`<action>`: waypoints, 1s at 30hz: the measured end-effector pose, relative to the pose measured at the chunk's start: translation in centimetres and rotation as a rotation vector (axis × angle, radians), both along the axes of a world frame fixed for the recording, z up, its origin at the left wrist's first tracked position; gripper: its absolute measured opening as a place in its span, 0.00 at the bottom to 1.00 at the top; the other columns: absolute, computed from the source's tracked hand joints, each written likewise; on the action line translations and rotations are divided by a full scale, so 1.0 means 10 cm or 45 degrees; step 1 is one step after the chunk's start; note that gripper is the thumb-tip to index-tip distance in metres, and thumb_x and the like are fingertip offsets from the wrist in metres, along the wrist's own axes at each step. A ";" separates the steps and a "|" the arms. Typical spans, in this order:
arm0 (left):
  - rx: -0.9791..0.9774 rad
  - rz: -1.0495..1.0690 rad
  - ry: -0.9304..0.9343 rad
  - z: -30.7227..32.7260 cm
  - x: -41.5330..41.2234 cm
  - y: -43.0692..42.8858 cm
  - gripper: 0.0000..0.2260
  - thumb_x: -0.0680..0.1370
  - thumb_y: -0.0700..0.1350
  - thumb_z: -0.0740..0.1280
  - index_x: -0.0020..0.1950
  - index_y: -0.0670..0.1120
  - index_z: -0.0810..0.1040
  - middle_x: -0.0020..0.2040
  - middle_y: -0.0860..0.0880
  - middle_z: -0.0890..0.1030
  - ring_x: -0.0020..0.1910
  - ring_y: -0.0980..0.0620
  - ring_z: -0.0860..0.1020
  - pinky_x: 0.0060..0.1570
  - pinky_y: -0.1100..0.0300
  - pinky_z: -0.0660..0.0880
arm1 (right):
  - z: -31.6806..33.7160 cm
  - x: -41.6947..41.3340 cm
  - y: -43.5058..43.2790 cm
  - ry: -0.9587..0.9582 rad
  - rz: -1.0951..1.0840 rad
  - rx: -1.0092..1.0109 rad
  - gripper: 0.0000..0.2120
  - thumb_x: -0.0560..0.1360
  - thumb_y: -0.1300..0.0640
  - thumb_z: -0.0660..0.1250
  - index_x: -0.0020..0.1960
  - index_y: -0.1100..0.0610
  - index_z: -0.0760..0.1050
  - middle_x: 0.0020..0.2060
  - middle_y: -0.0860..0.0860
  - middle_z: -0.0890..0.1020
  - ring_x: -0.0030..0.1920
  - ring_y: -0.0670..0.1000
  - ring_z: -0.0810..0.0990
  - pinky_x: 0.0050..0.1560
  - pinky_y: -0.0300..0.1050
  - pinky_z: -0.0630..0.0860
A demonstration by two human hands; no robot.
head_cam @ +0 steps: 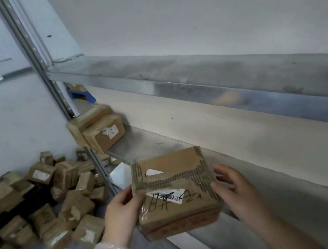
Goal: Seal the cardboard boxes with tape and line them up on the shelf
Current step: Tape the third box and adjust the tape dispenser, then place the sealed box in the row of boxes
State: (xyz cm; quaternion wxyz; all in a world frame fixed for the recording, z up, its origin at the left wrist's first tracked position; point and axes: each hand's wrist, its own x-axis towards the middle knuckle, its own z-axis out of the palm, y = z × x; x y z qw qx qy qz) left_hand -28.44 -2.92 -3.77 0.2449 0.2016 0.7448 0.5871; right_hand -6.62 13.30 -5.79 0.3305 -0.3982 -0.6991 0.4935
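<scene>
A brown cardboard box (174, 190) with clear tape, a barcode label and black handwriting on its lid is held at the front edge of the metal shelf (250, 175). My left hand (122, 210) grips its left side with the thumb on the lid. My right hand (235, 190) is at its right side, fingers slightly bent; only the lower fingers seem to touch the box. Two sealed boxes (98, 129) stand stacked at the shelf's far left end.
A heap of several small cardboard boxes (43, 204) lies on the floor at the left. An upright slotted post (55, 93) carries the shelving. The upper shelf's beam (216, 83) runs overhead. A blue object (83, 93) lies behind the post.
</scene>
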 end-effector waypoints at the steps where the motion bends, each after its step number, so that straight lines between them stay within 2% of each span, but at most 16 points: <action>1: -0.015 0.023 -0.002 0.00 -0.20 -0.02 0.06 0.71 0.48 0.74 0.47 0.57 0.84 0.43 0.57 0.85 0.47 0.57 0.83 0.53 0.55 0.77 | 0.00 -0.21 -0.01 0.008 -0.005 -0.003 0.18 0.74 0.51 0.70 0.61 0.38 0.72 0.58 0.36 0.76 0.56 0.30 0.73 0.49 0.32 0.71; 3: -0.027 0.064 -0.017 -0.01 -0.57 -0.02 0.09 0.71 0.48 0.73 0.52 0.54 0.84 0.44 0.57 0.85 0.48 0.56 0.82 0.54 0.54 0.77 | 0.00 -0.59 0.00 0.001 -0.007 -0.013 0.17 0.73 0.50 0.70 0.60 0.37 0.71 0.59 0.38 0.76 0.58 0.33 0.73 0.51 0.37 0.72; 5: -0.013 0.117 -0.058 -0.05 -0.89 0.03 0.12 0.71 0.48 0.74 0.54 0.51 0.83 0.44 0.56 0.86 0.47 0.55 0.83 0.51 0.56 0.77 | 0.00 -0.93 0.04 -0.003 0.009 -0.019 0.16 0.74 0.50 0.70 0.57 0.35 0.71 0.59 0.38 0.76 0.59 0.36 0.73 0.57 0.43 0.73; 8: 0.020 0.178 -0.162 -0.14 -1.29 0.18 0.15 0.71 0.48 0.74 0.57 0.51 0.82 0.46 0.53 0.86 0.48 0.52 0.83 0.55 0.50 0.78 | 0.00 -1.36 0.15 -0.032 0.035 0.008 0.17 0.73 0.49 0.70 0.58 0.33 0.71 0.58 0.36 0.75 0.61 0.37 0.73 0.61 0.46 0.73; 11: 0.046 0.231 -0.267 -0.23 -1.67 0.39 0.19 0.71 0.49 0.75 0.61 0.49 0.80 0.50 0.49 0.84 0.50 0.46 0.82 0.57 0.45 0.76 | -0.02 -1.75 0.32 -0.155 0.031 0.086 0.23 0.72 0.44 0.69 0.65 0.36 0.69 0.61 0.37 0.73 0.61 0.40 0.73 0.62 0.47 0.73; 14: 0.088 0.283 -0.350 -0.29 -2.04 0.66 0.25 0.72 0.48 0.75 0.67 0.48 0.74 0.54 0.47 0.82 0.51 0.44 0.81 0.56 0.45 0.77 | -0.03 -2.12 0.55 -0.192 -0.066 0.170 0.23 0.73 0.49 0.70 0.66 0.43 0.71 0.62 0.43 0.74 0.63 0.44 0.71 0.65 0.51 0.71; 16: 0.091 0.317 -0.370 -0.30 -2.24 0.85 0.28 0.72 0.47 0.74 0.71 0.50 0.70 0.54 0.47 0.82 0.50 0.46 0.81 0.51 0.48 0.79 | -0.06 -2.35 0.70 -0.207 -0.073 0.173 0.22 0.73 0.51 0.71 0.65 0.45 0.72 0.62 0.44 0.74 0.64 0.46 0.72 0.66 0.50 0.70; 18: 0.101 0.356 -0.382 -0.29 -2.42 1.03 0.30 0.73 0.45 0.73 0.73 0.52 0.66 0.53 0.49 0.82 0.48 0.49 0.81 0.39 0.56 0.78 | -0.08 -2.57 0.85 -0.212 -0.025 0.149 0.21 0.73 0.51 0.70 0.63 0.41 0.72 0.60 0.41 0.74 0.64 0.44 0.71 0.66 0.49 0.69; 20: 0.096 0.359 -0.402 -0.28 -2.57 1.19 0.31 0.74 0.45 0.72 0.74 0.54 0.64 0.51 0.51 0.81 0.47 0.51 0.80 0.31 0.61 0.74 | -0.09 -2.77 0.99 -0.216 0.033 0.126 0.20 0.73 0.50 0.70 0.61 0.35 0.69 0.60 0.39 0.73 0.64 0.42 0.71 0.66 0.46 0.68; 23: 0.103 0.361 -0.468 -0.27 -2.73 1.40 0.30 0.75 0.45 0.72 0.74 0.53 0.63 0.54 0.49 0.80 0.47 0.50 0.80 0.27 0.63 0.75 | -0.08 -3.06 1.15 -0.236 0.085 0.117 0.20 0.73 0.49 0.69 0.60 0.34 0.68 0.60 0.39 0.73 0.64 0.41 0.71 0.66 0.46 0.68; 26: 0.141 0.332 -0.600 -0.26 -2.82 1.54 0.33 0.74 0.45 0.73 0.75 0.56 0.60 0.57 0.50 0.79 0.46 0.51 0.79 0.31 0.57 0.79 | -0.06 -3.26 1.26 -0.245 0.106 0.099 0.20 0.71 0.43 0.68 0.60 0.30 0.68 0.62 0.39 0.73 0.64 0.41 0.70 0.65 0.50 0.70; 28: 0.108 0.300 -0.634 -0.25 -2.86 1.59 0.38 0.72 0.48 0.74 0.76 0.59 0.56 0.64 0.49 0.75 0.50 0.50 0.77 0.39 0.51 0.80 | -0.06 -3.35 1.30 -0.260 0.109 0.116 0.20 0.70 0.42 0.67 0.59 0.28 0.67 0.61 0.38 0.73 0.63 0.40 0.71 0.63 0.47 0.71; 30: -0.088 0.270 -0.401 -0.27 -2.92 1.57 0.42 0.70 0.52 0.75 0.77 0.58 0.54 0.70 0.46 0.67 0.62 0.44 0.72 0.54 0.45 0.77 | -0.06 -3.41 1.32 -0.279 0.080 0.141 0.20 0.71 0.45 0.69 0.59 0.30 0.67 0.58 0.36 0.73 0.62 0.41 0.72 0.60 0.45 0.72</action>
